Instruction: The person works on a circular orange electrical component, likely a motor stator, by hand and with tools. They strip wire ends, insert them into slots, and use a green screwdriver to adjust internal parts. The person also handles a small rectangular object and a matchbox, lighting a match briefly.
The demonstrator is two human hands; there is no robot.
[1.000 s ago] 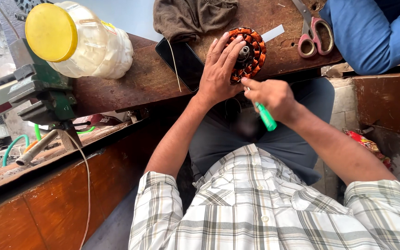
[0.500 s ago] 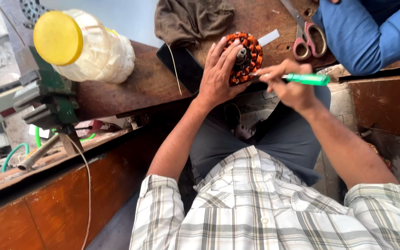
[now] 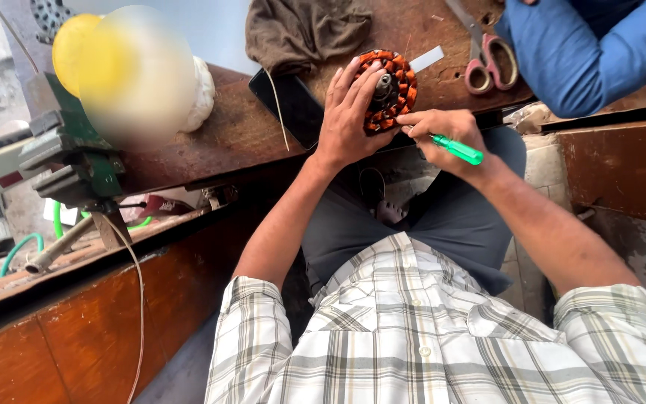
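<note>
Holding steady from the head view: the left hand [image 3: 349, 120] is spread over a round motor stator [image 3: 388, 90] wound with orange-copper coils, fingers draped across its top and pinning it against the front edge of the worn wooden workbench [image 3: 226, 142]. The right hand [image 3: 443, 135] is clenched around a green-handled screwdriver [image 3: 457, 150], handle poking out to the right, its tip hidden where the fingers meet the stator's lower rim.

To work this well, I'd judge the left hand wants firm downward pressure so the stator cannot rock off the bench edge, while the tool goes in shallow between the coils, not across them, since the windings look easy to nick. Short, controlled pushes, wrist locked.

Around it: a dark phone [image 3: 293, 108] lies just left of the stator, a brown cloth [image 3: 304, 30] behind it, red-handled scissors [image 3: 487, 63] to the right, near another person's blue sleeve [image 3: 592, 52]. A green vise [image 3: 76, 161] sits well off left.
</note>
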